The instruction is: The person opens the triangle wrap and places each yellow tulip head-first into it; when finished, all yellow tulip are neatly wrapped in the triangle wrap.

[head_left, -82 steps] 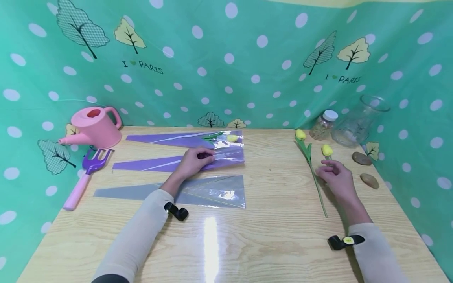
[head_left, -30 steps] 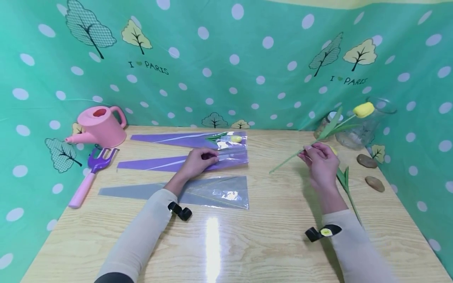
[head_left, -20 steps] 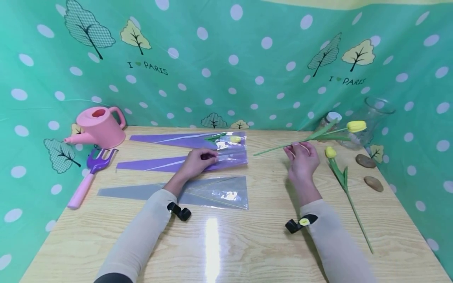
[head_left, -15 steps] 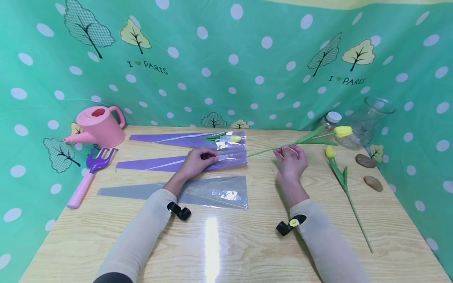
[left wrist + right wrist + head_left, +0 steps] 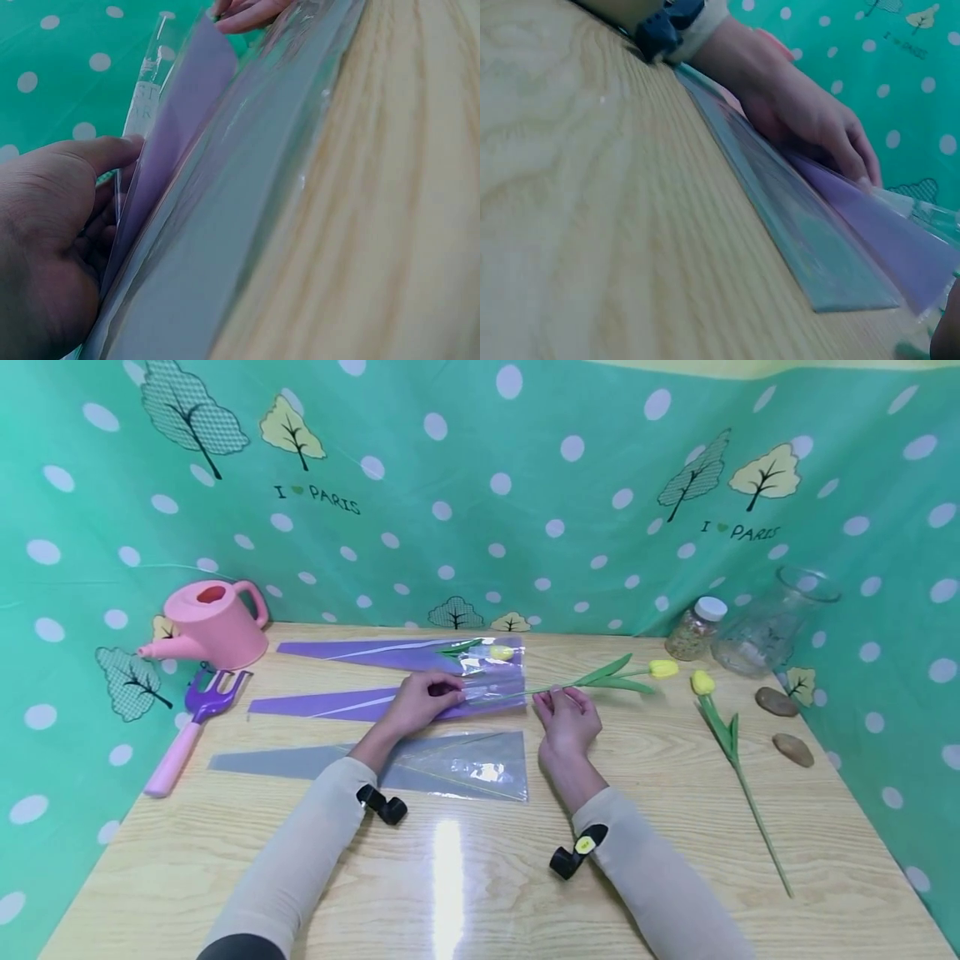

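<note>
My left hand (image 5: 420, 702) pinches the upper film of the middle purple flower sleeve (image 5: 330, 705) near its wide end. In the left wrist view its thumb lies against the clear film, which stands raised from the purple backing (image 5: 184, 112). My right hand (image 5: 568, 727) pinches the green stem of a yellow tulip (image 5: 609, 678) between thumb and fingers, bloom pointing right. The stem's lower end reaches left past the sleeve's wide edge and shows over the purple. Behind lies another purple sleeve (image 5: 360, 653) with a yellow tulip inside. In front, a grey sleeve (image 5: 300, 766) lies flat.
A second tulip (image 5: 750, 797) lies at right beside two brown stones (image 5: 777, 702). A lidded jar (image 5: 692, 635) and glass vase (image 5: 753, 639) stand behind. At left are a pink watering can (image 5: 213, 627) and a purple-and-pink hand fork (image 5: 183, 747).
My right hand has picked up one tulip from the right and carried it left and lower, bringing its stem end to the middle sleeve. My left hand has stayed at that sleeve.
</note>
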Tool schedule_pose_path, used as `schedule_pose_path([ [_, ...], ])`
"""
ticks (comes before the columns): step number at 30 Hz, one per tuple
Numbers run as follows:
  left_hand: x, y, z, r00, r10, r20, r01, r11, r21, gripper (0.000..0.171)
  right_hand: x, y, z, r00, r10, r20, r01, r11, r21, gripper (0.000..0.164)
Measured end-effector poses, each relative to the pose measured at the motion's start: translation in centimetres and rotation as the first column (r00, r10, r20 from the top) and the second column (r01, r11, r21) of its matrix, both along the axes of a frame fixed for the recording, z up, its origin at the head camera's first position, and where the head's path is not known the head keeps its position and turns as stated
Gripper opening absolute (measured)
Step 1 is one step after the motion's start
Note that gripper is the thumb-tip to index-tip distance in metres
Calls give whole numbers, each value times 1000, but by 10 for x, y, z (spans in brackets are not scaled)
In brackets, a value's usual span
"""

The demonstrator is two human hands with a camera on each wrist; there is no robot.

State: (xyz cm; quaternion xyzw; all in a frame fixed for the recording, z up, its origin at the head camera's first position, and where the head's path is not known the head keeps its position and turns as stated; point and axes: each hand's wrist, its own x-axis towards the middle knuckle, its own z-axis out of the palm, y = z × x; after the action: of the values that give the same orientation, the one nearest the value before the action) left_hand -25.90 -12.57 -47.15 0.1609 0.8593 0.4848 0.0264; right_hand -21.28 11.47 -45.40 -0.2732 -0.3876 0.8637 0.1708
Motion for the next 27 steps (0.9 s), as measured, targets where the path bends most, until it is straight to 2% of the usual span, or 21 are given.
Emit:
schedule_pose_path([
  [11,0,0,0,1000,-4,10,4,1000,-3,24,3,-7,0,1000,18,23,-18,1000,-14,10],
  [27,0,0,0,1000,-15,-11,15,1000,3,23,4,-5,0,999,13,36,-15,999,36,15],
])
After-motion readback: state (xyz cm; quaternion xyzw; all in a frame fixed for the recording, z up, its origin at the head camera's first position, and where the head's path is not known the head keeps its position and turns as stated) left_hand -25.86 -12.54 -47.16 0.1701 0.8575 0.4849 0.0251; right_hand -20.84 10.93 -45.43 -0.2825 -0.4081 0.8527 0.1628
